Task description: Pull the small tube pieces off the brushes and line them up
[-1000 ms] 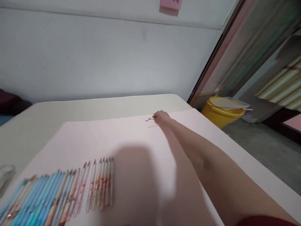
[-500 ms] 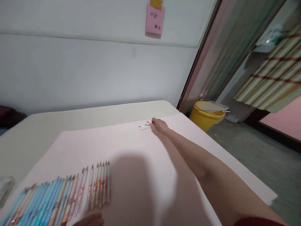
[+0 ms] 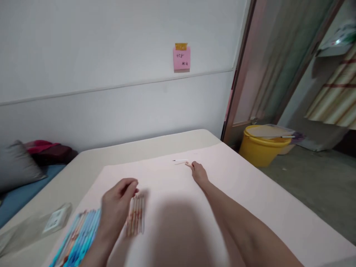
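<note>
At the far part of the pink sheet, my right hand is closed round small peach-coloured pieces, whose ends stick out to the left of the fingers. Just left of them lies a thin white stick with a dark tip, like a pen refill. My left hand is raised over the row of pens, fingers curled towards the thumb; whether anything is inside cannot be made out. To its right, several clear pens with red marks lie side by side. Blue pens lie to its left, partly hidden by the forearm.
A clear plastic bag with a white label lies on the table's left. Beyond that edge are a grey cushion and dark red cloth. A yellow bucket stands off the right edge. A pink note is taped to the wall.
My left hand has risen from the bottom edge to above the pens. My right hand stays near the far edge, now with peach pieces showing at its fingers. The view has shifted.
</note>
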The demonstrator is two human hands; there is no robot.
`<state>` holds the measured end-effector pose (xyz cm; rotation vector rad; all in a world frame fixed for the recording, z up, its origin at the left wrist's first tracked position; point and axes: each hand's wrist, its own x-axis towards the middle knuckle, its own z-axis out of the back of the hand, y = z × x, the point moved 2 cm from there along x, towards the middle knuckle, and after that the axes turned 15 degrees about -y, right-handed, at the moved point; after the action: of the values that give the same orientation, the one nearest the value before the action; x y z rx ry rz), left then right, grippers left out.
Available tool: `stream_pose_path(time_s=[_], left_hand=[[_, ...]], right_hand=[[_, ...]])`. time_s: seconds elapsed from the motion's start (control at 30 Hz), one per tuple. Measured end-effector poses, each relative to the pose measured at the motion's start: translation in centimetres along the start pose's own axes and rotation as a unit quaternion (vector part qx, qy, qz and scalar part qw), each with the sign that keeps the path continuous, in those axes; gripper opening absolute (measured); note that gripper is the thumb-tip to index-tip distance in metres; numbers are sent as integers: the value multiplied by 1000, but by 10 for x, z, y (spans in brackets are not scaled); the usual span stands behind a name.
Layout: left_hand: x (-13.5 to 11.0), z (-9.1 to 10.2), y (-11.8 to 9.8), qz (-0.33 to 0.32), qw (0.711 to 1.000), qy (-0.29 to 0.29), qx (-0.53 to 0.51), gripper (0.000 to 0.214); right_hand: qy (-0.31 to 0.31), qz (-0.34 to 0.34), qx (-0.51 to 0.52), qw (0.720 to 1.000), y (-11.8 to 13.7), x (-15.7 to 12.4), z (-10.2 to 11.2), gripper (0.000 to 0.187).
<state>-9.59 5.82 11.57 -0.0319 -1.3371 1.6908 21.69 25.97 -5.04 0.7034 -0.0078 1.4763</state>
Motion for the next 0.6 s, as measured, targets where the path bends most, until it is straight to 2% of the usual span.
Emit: stream_pose_path(time_s=[0.1, 0.2, 0.3, 0.37, 0.43, 0.6], left_hand=[[0, -91, -3, 1, 993, 109, -51, 21], [0, -186, 3, -81, 977, 189, 49, 18], [9, -255, 13, -91, 969, 211, 87, 18], [19, -284, 22, -85, 967, 211, 112, 17], [28, -305, 29, -80, 966, 206, 132, 16], [37, -339, 33, -102, 960, 214, 153, 18]], right_hand=[[-10, 5, 5, 1000, -5, -1, -6, 19], [-22, 9, 6, 1000, -10, -2, -12, 18], [-30, 19, 10, 999, -14, -3, -18, 18], [-33, 30, 14, 999, -17, -2, -21, 18], [-36, 42, 19, 998, -19, -2, -25, 17], [-47, 63, 62, 995, -24, 0, -30, 12]])
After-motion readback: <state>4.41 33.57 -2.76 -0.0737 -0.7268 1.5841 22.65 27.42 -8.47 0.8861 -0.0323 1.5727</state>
